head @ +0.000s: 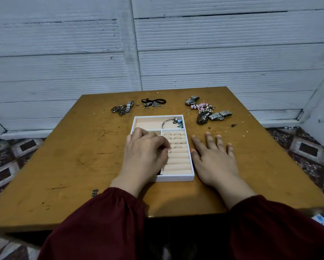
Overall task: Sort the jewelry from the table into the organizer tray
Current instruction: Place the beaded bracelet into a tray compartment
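Hands are apart: left hand (144, 151) pinches a ring (169, 150) over the tray (176, 178), right hand (213, 156) lies flat on the desk (82, 166); next it likely needs pushing into a slot.

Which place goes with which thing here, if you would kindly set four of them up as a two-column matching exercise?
Things:
1. silver bangle
2. black cord bracelet
3. pink beads
4. right hand

Places:
A. flat on the table, right of the organizer tray
B. on the table, straight beyond the tray
C. in the tray's far compartment
D. on the table, far right, next to a metal watch

Pairs: 1-C; 2-B; 3-D; 4-A
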A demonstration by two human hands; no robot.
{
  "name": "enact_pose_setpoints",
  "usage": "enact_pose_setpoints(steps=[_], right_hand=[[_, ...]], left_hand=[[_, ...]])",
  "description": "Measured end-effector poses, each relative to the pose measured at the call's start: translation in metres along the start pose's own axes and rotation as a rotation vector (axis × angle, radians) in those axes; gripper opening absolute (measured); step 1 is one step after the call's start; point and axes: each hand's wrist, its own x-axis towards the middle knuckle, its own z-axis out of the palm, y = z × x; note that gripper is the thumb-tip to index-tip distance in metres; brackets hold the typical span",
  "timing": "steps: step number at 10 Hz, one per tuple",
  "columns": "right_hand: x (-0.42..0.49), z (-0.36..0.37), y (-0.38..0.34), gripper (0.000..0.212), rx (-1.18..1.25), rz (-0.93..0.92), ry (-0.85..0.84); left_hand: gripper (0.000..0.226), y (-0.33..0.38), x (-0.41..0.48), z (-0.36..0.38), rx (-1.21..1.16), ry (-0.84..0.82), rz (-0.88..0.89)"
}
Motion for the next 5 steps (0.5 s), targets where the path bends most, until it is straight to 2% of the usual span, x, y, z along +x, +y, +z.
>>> enact_pose_setpoints(steps=[5], right_hand=[[-0.0001, 0.0000, 0.0003, 0.054, 0.002, 0.000, 0.002]], left_hand=[[0.011, -0.0024, -0.0009, 0.0008, 0.034, -0.006, 0.057]])
